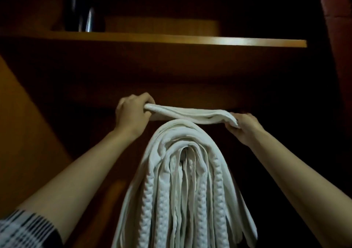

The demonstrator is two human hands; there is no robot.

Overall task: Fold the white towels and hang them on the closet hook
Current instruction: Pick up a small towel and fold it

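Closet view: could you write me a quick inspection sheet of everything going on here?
Surface: wooden shelf above the hands, dimly lit.
Job's things: folded white towel held stretched level; below it, hanging towels draped in a bundle; the hook itself is hidden.
Clutter: dark shiny object on the shelf, too dim to identify.
Grippers: left hand grips one towel end, right hand the other.
Cables: nothing seen.
Surroundings: dark wooden closet interior; checked sleeve at lower left.

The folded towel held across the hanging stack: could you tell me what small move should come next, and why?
Probably lower it onto the draped towels: the left hand and right hand grip the ends of the folded towel, stretched level just above the stack's crown.
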